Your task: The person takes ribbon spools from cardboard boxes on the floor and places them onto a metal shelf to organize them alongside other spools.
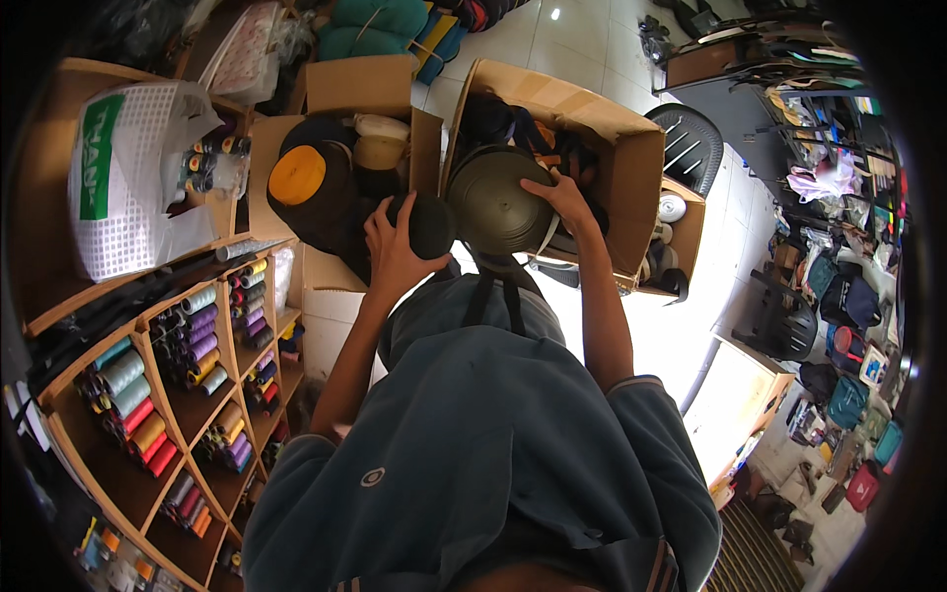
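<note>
With our left hand (pixel 397 249) we grasp a black roll (pixel 430 227) by an open cardboard box (pixel 360 85), while our right hand (pixel 566 200) touches an olive coil of strap (pixel 496 200) at a second carton (pixel 636 183). To our left, a wooden rack (pixel 84 451) holds colourful thread spools (pixel 130 397) in compartments.

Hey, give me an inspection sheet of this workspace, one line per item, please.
Surface: tiled floor; an open left box and right box in front of the person.
Job's things: a black roll and a green roll, side by side.
Clutter: an orange-centred roll in the left box; a plastic bag at left.
Hands: left hand grips the black roll; right hand grips the green roll's edge.
Cables: nothing seen.
Surroundings: thread spools in a wooden rack at left; a black chair beyond the right box.
</note>
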Motion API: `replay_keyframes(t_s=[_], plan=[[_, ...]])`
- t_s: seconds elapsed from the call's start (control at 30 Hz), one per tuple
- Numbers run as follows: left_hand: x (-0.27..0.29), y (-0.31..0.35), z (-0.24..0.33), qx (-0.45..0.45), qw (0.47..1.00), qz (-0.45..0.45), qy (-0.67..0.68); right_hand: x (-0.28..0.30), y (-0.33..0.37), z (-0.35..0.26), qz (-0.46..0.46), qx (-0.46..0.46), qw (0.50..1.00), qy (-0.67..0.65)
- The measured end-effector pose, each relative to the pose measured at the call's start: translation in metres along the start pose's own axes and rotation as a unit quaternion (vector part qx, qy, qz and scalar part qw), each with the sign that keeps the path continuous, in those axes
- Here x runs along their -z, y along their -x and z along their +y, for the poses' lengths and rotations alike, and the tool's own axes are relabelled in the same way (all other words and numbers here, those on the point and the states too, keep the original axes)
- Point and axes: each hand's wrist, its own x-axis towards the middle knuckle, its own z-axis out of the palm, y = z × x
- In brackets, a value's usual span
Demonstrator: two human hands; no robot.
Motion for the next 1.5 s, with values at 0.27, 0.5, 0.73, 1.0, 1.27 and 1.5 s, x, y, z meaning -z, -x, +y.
replay_keyframes(t_s=[0.27, 0.5, 0.73, 1.0, 1.27, 1.5], plan=[[0.002, 0.004, -0.002, -0.007, 1.000, 0.012, 0.007, 0.010, 0.005, 0.019, 0.002, 0.048, 0.999, -0.021], [0.012, -0.009, 0.006, -0.031, 0.999, 0.027, 0.015, 0.046, 0.041, 0.038, 0.062, 0.068, 0.987, -0.131], [-0.014, -0.058, 0.035, -0.102, 0.993, -0.047, -0.033, 0.117, 0.122, 0.051, 0.180, 0.153, 0.938, -0.253], [-0.069, -0.077, 0.048, -0.227, 0.962, -0.101, -0.116, 0.138, 0.179, 0.053, 0.330, 0.159, 0.882, -0.297], [-0.061, -0.124, 0.033, -0.230, 0.963, -0.141, 0.008, 0.144, 0.161, 0.100, 0.295, 0.185, 0.852, -0.392], [-0.045, -0.125, 0.058, -0.128, 0.961, -0.205, -0.137, 0.159, 0.168, 0.111, 0.298, 0.193, 0.834, -0.422]])
